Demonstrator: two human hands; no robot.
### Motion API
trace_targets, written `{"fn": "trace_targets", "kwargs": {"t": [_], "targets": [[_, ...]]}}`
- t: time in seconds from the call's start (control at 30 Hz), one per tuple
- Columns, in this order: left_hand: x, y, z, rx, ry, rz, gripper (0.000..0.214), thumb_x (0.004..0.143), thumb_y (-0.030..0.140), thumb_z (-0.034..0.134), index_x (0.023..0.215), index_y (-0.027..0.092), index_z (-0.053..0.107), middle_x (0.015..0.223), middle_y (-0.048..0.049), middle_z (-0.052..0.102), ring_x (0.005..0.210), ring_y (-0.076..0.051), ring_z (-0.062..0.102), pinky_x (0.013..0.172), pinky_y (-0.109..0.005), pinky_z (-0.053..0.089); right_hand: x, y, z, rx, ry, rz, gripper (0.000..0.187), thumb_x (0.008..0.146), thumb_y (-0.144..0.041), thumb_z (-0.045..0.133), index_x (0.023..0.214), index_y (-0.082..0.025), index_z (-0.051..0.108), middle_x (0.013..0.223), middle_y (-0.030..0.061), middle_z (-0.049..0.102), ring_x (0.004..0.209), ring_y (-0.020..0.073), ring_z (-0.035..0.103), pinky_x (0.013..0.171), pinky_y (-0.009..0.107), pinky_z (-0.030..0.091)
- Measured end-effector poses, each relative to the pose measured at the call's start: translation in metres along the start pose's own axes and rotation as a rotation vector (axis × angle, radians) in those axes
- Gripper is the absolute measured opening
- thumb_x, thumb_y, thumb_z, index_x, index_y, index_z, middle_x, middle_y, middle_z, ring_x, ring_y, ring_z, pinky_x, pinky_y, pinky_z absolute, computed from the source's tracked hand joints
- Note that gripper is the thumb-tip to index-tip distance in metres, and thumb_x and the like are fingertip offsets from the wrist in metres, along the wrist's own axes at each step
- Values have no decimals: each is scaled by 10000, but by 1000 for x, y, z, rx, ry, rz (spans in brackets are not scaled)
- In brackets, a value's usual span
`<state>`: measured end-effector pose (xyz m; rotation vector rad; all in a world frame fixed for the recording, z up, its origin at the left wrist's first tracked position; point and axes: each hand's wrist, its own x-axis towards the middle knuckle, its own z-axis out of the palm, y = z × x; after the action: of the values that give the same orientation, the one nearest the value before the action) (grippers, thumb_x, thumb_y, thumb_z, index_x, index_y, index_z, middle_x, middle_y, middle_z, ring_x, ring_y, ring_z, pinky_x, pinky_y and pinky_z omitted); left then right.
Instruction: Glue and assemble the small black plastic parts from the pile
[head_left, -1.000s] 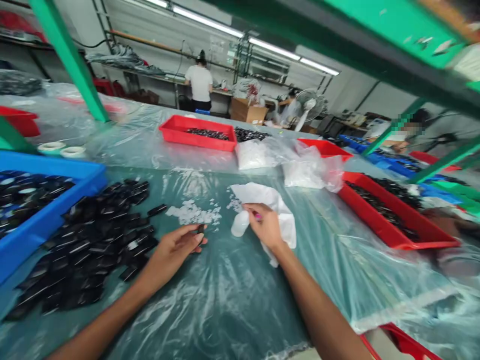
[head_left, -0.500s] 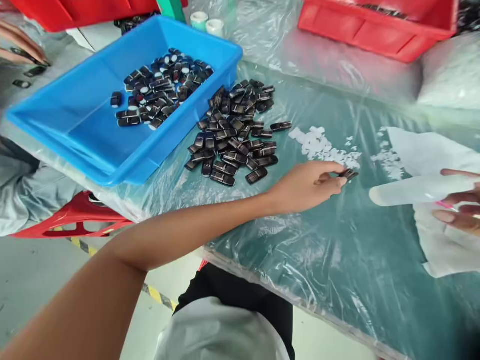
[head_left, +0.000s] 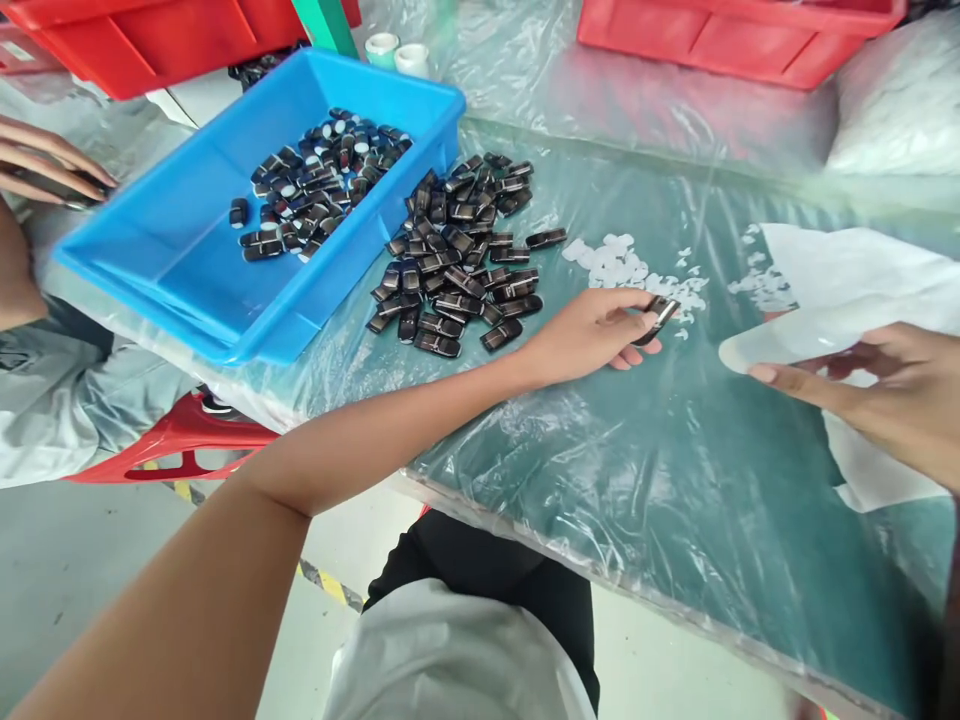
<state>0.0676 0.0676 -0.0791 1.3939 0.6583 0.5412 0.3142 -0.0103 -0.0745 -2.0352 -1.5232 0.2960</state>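
Note:
My left hand [head_left: 600,335] pinches a small black plastic piece [head_left: 657,320] shaped like a toy car body, tilted up just above the table. Under and behind it lie small white discs [head_left: 619,268], some of them torn-looking scraps. At the right, my right hand [head_left: 892,375] grips a translucent white long piece [head_left: 795,335] with a rounded end; the thumb lies along its near edge. I cannot tell exactly what this piece is. Left of my left hand is a loose pile of similar black pieces [head_left: 457,250].
A blue tray [head_left: 165,280] holds more black pieces, several showing white discs. Red bins [head_left: 720,45] stand at the back, with two tape-like rolls [head_left: 411,60] between them. White paper [head_left: 862,255] lies at right. A co-worker's hand [head_left: 49,165] is at far left.
My left hand has turned the black piece upright and shifted slightly up and left in view. My right hand has come further into view, its thumb now nearer the rounded end.

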Motion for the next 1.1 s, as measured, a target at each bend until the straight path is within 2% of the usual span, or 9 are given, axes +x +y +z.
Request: {"fn": "trace_targets", "kwargs": {"t": [0.1,0.3,0.47,0.57,0.63,0.73,0.9,1.0,1.1], "targets": [[1,2,-1,-51,4,-50,237,923,152,412,1090,87,567,921,-120,665,739,-110,637,677,-215,521,3,-4,2,-59,-105,-59,339,628,-549,707,682,-241,577,618,4,566,554,98,471,521,303,364],[3,5,-3,-165,57,-124,268,939,121,365,1109,69,567,926,-141,684,717,-123,654,747,-287,536,6,-4,10,-89,-5,-20,439,628,-597,692,624,-215,475,617,1,550,543,94,455,477,261,349],[3,4,-3,-192,45,-114,291,935,112,372,1147,42,560,940,-157,686,739,-138,664,763,-306,535,5,-6,10,-95,-6,-130,362,647,-527,714,717,-214,547,675,-21,547,569,96,444,512,237,373],[3,5,-5,-226,28,-140,309,935,115,372,1179,42,548,926,-154,692,738,-143,667,764,-311,531,3,-9,12,-79,15,-174,317,657,-464,725,790,-213,584,747,-14,587,637,111,494,581,246,397],[4,6,-7,-254,13,-151,312,936,121,374,1180,41,551,914,-154,695,740,-150,668,764,-313,529,2,-14,13,35,25,-156,307,662,-410,731,858,-208,609,830,5,633,733,134,555,664,262,426],[4,7,-10,-283,-9,-164,313,929,132,398,1185,42,554,913,-160,695,743,-157,669,764,-314,525,0,-23,16,339,3,-79,324,663,-304,742,942,-189,623,966,49,665,869,166,597,778,302,441],[4,5,-16,-354,-33,-171,351,881,234,523,1172,43,568,913,-171,693,752,-179,670,760,-321,519,4,-30,20,679,39,86,325,613,-230,774,900,-165,636,930,82,681,866,190,622,753,312,466],[5,2,-18,-387,-37,-151,424,814,325,624,1137,50,593,929,-179,690,764,-192,669,768,-327,512,9,-21,23,813,92,108,325,645,-281,758,930,-176,643,935,65,672,899,193,615,748,303,468],[3,1,-19,-382,-17,-137,477,775,400,663,1105,58,615,949,-182,685,760,-188,666,776,-322,507,12,-12,24,964,158,154,343,683,-351,723,969,-183,639,935,49,650,858,187,610,646,276,470]]}}
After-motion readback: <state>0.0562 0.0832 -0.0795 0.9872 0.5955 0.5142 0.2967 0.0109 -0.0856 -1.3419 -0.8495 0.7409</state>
